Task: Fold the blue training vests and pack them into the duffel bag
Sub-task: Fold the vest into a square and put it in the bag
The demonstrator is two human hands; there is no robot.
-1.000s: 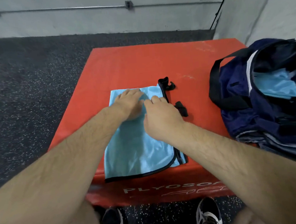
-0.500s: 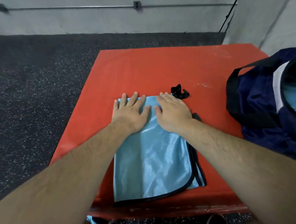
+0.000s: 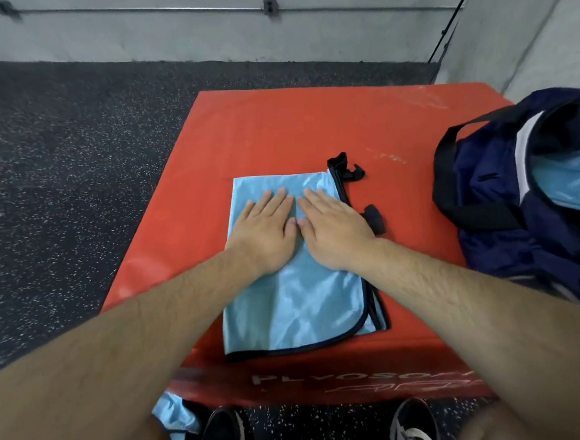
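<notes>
Below the front edge of the red box (image 3: 275, 131), a loose blue vest (image 3: 177, 416) hangs beside the left shoe (image 3: 221, 437). On the box top, near that edge, lies the folded vest (image 3: 298, 305). The left hand (image 3: 265, 232) and right hand (image 3: 334, 230) press flat on its far half, fingers straight, gripping nothing. At the box's right edge, the duffel bag (image 3: 486, 206) stands open with a packed vest (image 3: 567, 179) inside.

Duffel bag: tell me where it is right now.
In the head view the duffel bag sits at the frame's right edge, on the right side of the red box, to the right of the folded blue vest and the right hand.
</notes>
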